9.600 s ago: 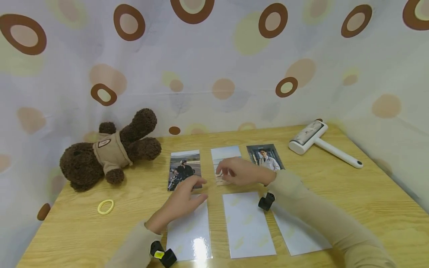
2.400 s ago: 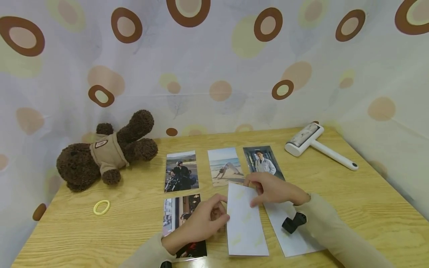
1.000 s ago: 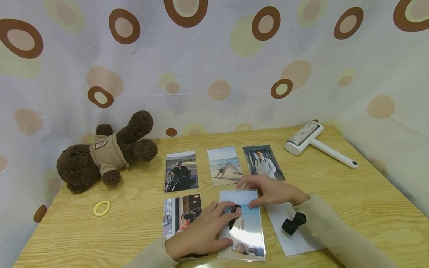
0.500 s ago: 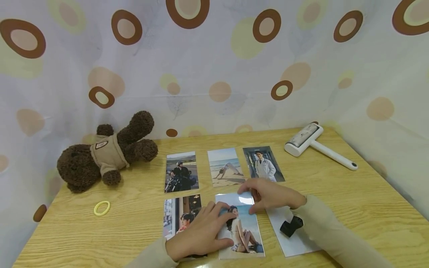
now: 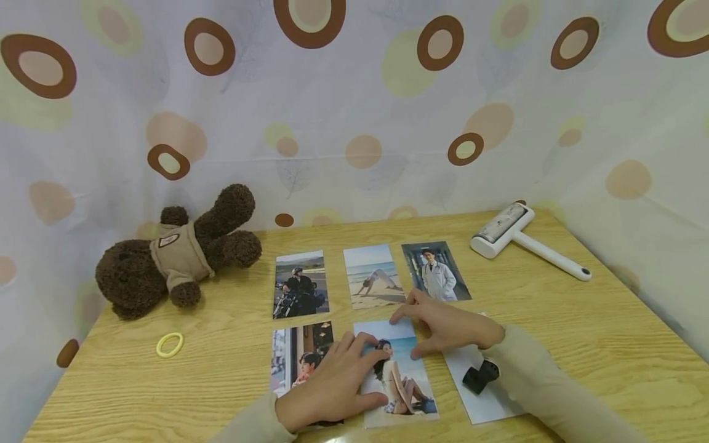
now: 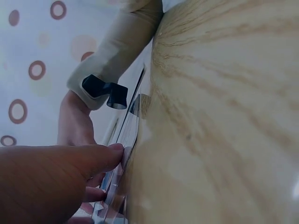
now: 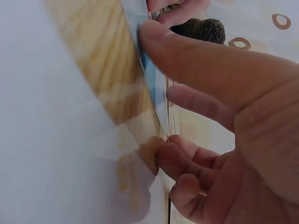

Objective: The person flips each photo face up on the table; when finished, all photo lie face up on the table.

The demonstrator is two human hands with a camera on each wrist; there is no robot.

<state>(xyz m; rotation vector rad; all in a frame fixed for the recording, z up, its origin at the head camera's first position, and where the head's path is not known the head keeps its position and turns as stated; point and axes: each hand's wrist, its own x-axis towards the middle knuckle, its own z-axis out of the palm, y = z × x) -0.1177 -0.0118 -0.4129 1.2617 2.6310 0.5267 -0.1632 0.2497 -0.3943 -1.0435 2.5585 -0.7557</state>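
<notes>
A photo print of a person sitting on a beach (image 5: 410,375) lies face up in the middle of the near row. My left hand (image 5: 335,384) rests on its left side with fingers spread, the thumb near its lower part. At its top right corner, my right hand (image 5: 451,323) touches the edges with thumb and fingertips. The left forearm and hand partly cover a print of a person in red (image 5: 304,357). Under the right wrist is a print with its white back up (image 5: 476,394). In the right wrist view the thumb (image 7: 159,35) meets the print's edge.
Behind lie three face-up prints: a motorcyclist (image 5: 299,286), a beach stretch (image 5: 373,277) and a doctor (image 5: 437,271). A brown teddy bear (image 5: 180,255) and a yellow ring (image 5: 169,345) are at left. A white lint roller (image 5: 526,237) lies back right on the wooden table (image 5: 221,381).
The near row's left and middle prints, white side up at first, are now face up. The middle one was raised on edge, then laid flat. It has since shifted slightly left under my hands.
</notes>
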